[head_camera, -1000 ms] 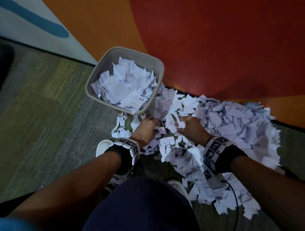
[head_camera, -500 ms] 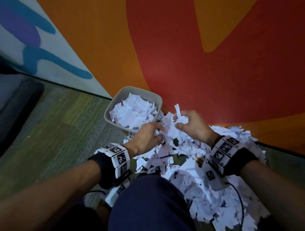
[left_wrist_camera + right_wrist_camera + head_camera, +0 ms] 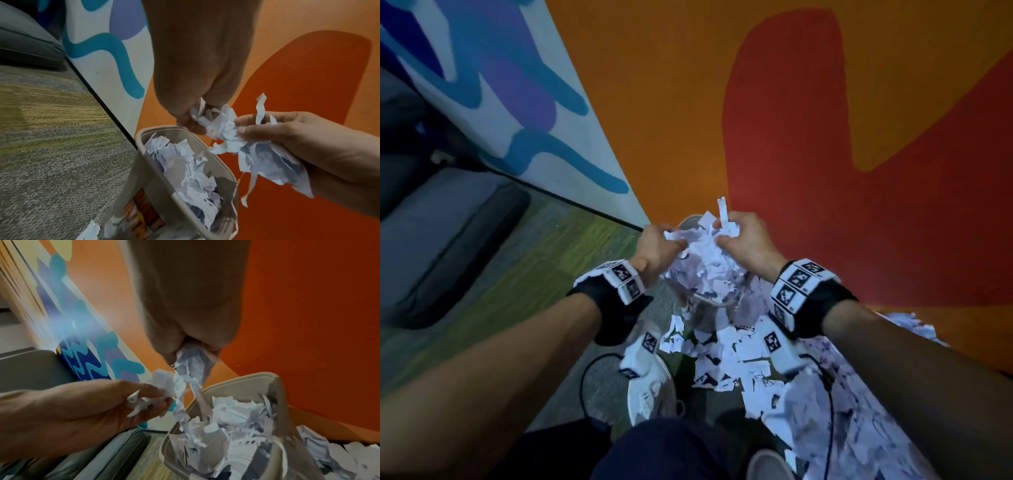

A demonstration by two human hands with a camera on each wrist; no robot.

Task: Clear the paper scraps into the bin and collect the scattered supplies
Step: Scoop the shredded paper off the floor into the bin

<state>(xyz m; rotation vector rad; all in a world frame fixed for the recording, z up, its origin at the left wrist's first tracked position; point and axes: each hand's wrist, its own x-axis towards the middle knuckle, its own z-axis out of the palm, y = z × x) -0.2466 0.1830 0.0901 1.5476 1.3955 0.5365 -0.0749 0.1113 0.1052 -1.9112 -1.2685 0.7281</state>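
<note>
I see a wall [image 3: 688, 102] painted orange with a big red patch, and to its left a white panel with blue and purple wavy shapes [image 3: 517, 102]. Below lies grey-green carpet [image 3: 571, 253], a grey cushion [image 3: 441, 233], and one white shoe [image 3: 650, 394].

Paper scraps, held bunch [image 3: 705, 240]: white, torn and crumpled, some with dark print; gathered between left hand [image 3: 657, 251] and right hand [image 3: 746, 245], both curled round it, directly above the bin; one narrow strip stands upright out of the top, loose shreds hang below.

Bin [image 3: 148, 164]: grey-beige plastic, squarish with rounded corners, open top, printed label on one side; stands on the carpet floor close to the orange-red wall; filled nearly to the rim with white scraps [image 3: 230, 426].

Paper scraps, floor pile [image 3: 825, 411]: white torn pieces, heaped on the carpet beside the bin, along the wall.
</note>
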